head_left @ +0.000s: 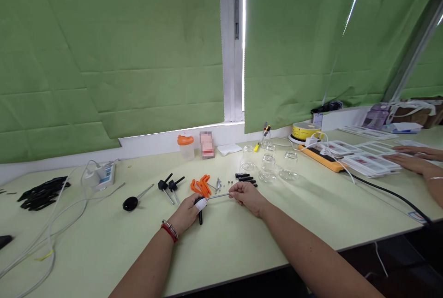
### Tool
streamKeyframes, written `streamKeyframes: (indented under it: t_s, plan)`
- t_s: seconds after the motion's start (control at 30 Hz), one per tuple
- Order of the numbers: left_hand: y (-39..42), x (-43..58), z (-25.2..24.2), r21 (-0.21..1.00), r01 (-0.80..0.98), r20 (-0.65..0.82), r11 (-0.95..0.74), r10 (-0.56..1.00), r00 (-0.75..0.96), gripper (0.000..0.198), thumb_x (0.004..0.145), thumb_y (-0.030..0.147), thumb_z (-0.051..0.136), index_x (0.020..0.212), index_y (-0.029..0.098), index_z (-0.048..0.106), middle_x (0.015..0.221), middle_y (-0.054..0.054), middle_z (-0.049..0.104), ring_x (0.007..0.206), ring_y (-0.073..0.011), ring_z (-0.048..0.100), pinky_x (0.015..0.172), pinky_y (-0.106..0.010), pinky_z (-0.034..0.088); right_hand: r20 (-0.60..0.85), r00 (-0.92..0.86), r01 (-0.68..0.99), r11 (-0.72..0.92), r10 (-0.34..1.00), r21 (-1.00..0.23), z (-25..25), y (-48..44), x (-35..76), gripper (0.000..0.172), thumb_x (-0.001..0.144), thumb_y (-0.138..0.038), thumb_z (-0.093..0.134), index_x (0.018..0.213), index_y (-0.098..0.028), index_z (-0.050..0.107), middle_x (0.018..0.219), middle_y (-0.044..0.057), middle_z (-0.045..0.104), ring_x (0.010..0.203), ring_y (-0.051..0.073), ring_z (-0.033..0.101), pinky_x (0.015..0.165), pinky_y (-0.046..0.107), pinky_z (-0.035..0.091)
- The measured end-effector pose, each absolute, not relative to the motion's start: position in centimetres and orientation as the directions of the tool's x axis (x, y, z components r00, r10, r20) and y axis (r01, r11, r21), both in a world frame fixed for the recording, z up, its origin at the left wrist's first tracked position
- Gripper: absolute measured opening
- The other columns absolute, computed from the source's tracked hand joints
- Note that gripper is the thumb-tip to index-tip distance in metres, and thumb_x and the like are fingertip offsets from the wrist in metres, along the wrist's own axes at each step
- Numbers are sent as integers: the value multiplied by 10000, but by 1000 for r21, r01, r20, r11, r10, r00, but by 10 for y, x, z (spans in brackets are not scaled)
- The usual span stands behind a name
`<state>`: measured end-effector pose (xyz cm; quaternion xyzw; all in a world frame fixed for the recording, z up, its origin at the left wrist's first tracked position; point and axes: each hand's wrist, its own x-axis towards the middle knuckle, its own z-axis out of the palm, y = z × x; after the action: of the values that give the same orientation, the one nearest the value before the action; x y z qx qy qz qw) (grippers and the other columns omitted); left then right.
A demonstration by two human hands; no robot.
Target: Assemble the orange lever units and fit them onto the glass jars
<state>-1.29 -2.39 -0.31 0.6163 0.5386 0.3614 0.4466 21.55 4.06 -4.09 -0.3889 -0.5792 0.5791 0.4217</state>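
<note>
My left hand (191, 209) is closed round a black-ended piece whose black stem (200, 217) sticks out below the fingers. From it a thin metal rod (218, 196) runs to the right, and my right hand (248, 198) pinches its far end. White tape wraps a left finger. Just beyond the hands lie orange hook-shaped parts (201, 186), several small metal pins (218, 185) and black tubular pieces (245, 178). Left of my left hand are two black-headed pieces with metal rods (163, 185) (174, 186) and a black round cap on a rod (130, 203).
Several clear glass jars (268, 169) and an orange-lidded cup (187, 148) stand behind. Black strips (43, 193), a white power strip (104, 175) and loose cables lie left. At right are an orange power strip (321, 157), printed sheets (372, 163) and another person's hands (411, 162).
</note>
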Motion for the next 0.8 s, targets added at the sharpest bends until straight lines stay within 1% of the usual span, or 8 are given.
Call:
streamKeyframes:
  t_s: [0.1,0.23,0.3,0.4,0.5,0.8]
  plan:
    - [-23,-13,-5,937,348,-77,18,984,158,357,754,545,547,807,192,543,492,71,368,429,-101,295,459,-233,210,43,-342,-34,33,939,-999,-41,40,215,183,648,-280,670,762,-153,604,680,12,644,453,53,383,450,210,296]
    - [-23,-14,-6,921,390,-89,20,983,160,376,771,558,517,836,188,542,496,71,366,404,-93,296,448,-233,231,56,-346,-32,47,937,-998,-40,39,215,151,663,-259,650,759,-158,592,658,-7,613,453,54,377,447,209,288]
    - [-23,-14,-6,921,389,-92,22,983,160,392,769,572,511,841,188,539,496,72,360,387,-88,293,428,-228,225,62,-350,-33,54,935,-998,-40,39,215,147,664,-261,650,755,-163,588,633,-23,584,453,55,372,444,208,283]
    - [-23,-16,-8,925,377,-115,47,980,161,422,759,607,501,842,194,529,486,75,341,356,-80,273,383,-215,182,69,-351,-30,63,934,-998,-42,40,214,156,663,-277,659,749,-170,584,592,-48,520,453,57,366,444,208,279]
    - [-23,-17,-9,929,367,-121,54,979,163,429,748,619,506,828,198,523,493,70,367,344,-74,272,362,-209,169,70,-348,-20,67,935,-998,-43,41,214,158,668,-291,657,741,-171,585,566,-59,478,452,58,356,444,210,275]
    - [-23,-15,-6,941,331,-133,75,979,155,412,734,611,534,784,203,501,481,70,381,326,-64,264,344,-204,158,64,-336,18,74,940,-997,-43,41,213,144,683,-296,639,718,-169,581,561,-58,464,459,63,356,451,211,280]
